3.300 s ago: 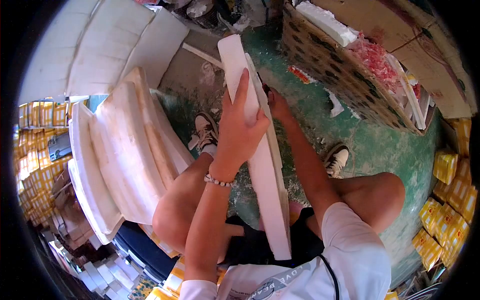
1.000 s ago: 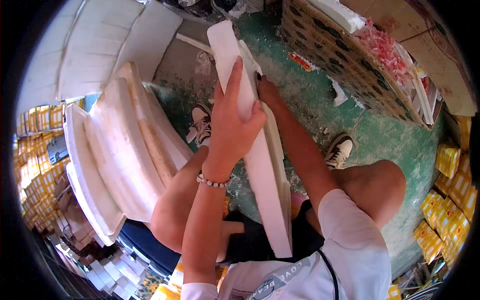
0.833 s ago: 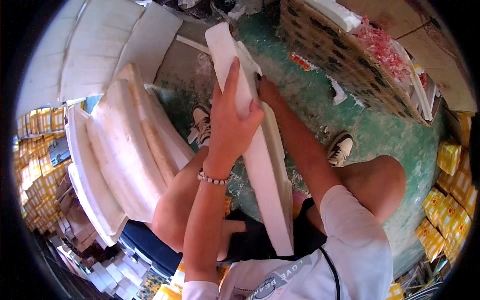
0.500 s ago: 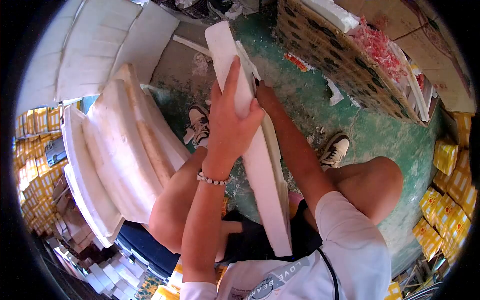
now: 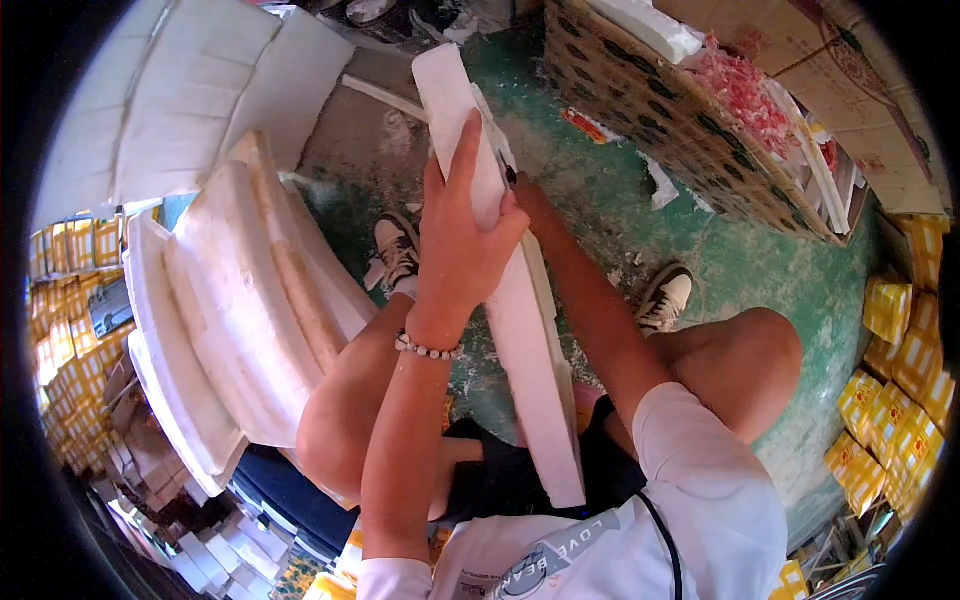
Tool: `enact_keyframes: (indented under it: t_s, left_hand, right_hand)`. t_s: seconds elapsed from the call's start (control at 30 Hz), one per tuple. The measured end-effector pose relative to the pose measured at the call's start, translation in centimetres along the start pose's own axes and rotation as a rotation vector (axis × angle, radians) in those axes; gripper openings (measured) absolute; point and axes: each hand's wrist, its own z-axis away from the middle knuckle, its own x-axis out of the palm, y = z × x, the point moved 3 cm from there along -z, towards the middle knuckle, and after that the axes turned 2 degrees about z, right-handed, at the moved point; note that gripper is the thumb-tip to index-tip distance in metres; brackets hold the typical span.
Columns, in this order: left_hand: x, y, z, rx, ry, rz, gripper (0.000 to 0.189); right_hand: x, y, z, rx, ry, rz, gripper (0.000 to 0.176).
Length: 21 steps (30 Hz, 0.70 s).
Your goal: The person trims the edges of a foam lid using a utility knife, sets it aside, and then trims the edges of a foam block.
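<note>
Left hand (image 5: 465, 235) grip clamped around long white foam slab (image 5: 535, 390). Slab is edge-up and tilted, reaching forward above green floor (image 5: 760, 270). Right hand (image 5: 532, 198) is on the slab's far edge. Its grip is hidden, can't tell.

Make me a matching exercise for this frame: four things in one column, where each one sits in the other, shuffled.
1. long white foam slab
2. stack of curved white foam sheets
3. small yellow cartons
4. brown patterned cardboard box

A. along the side edges of the view
B. gripped by the left hand
C. upper right, holding pink shreds
D. beside the left thigh

Pairs: 1-B, 2-D, 3-A, 4-C
</note>
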Motion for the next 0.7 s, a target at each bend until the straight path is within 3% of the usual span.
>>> enact_keyframes:
  t_s: [0.07,0.13,0.23,0.33,0.47,0.63,0.7]
  left_hand:
    - [0.2,-0.2,0.0,-0.029,-0.025,-0.002,0.082]
    - [0.1,-0.7,0.1,0.023,-0.006,-0.028,0.081]
    - [-0.3,-1.1,0.2,-0.001,-0.026,-0.005,0.08]
    - [-0.6,-0.7,0.4,-0.039,-0.028,-0.006,0.08]
    - [-0.6,-1.2,0.4,0.013,-0.013,0.076,0.08]
    - [-0.4,-1.0,0.3,0.017,-0.006,0.012,0.079]
    - [-0.3,-0.7,0.1,-0.014,-0.026,0.057,0.079]
  right_hand:
    - [0.8,0.8,-0.3,-0.019,0.034,0.004,0.043]
    - [0.0,-0.5,0.5,0.101,0.0,-0.033,0.043]
    - [-1.2,-2.8,1.7,-0.008,0.044,0.049,0.039]
    - [-0.5,-1.4,0.2,0.098,0.022,-0.033,0.033]
    - [-0.9,-1.7,1.0,0.047,0.068,-0.011,0.033]
    - [1.6,1.9,0.5,-0.015,0.058,0.167,0.049]
    - [2.0,1.4,0.6,0.013,0.067,0.087,0.049]
